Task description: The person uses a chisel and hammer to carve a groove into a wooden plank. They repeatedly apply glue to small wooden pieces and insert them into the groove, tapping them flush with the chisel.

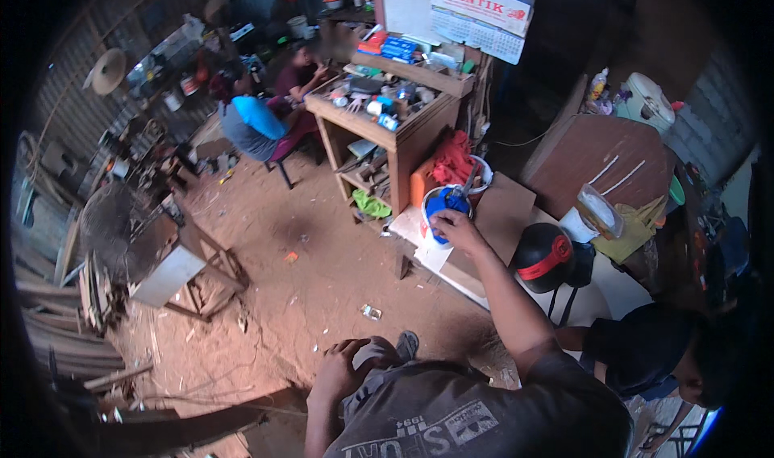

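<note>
My right hand (459, 229) reaches forward to a white bucket (427, 196) that stands on a low pale board. Its fingers are curled on a blue object (442, 204) inside the bucket; I cannot tell what the blue object is. My left hand (343, 363) rests flat on my knee at the lower middle, fingers apart, holding nothing. A grey printed shirt fills the lower edge of the view.
A black helmet (542, 256) with a red band sits right of my arm. A cluttered wooden workbench (403, 127) and a red cloth (451, 161) stand behind the bucket. Two people (251, 123) sit at the back left; another person (661, 353) crouches lower right. Wood scraps (89, 297) lie left.
</note>
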A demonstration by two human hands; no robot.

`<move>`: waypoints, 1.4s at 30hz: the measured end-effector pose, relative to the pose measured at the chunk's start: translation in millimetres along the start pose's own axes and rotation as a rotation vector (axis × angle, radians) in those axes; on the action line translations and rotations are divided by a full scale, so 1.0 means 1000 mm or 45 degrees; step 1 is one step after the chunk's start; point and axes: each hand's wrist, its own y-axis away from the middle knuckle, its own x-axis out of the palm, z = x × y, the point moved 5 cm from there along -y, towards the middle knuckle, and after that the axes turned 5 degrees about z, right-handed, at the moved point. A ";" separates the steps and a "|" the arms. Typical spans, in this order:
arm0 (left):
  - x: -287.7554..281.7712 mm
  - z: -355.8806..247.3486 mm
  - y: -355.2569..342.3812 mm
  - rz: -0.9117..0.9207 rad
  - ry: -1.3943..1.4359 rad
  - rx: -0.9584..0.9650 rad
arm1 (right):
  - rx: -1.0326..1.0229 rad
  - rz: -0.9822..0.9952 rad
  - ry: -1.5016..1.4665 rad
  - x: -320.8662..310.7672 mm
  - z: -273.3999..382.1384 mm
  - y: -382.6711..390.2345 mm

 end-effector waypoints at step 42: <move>-0.050 -0.030 -0.489 0.966 0.475 0.495 | -0.164 -0.477 1.164 -0.177 0.214 -0.353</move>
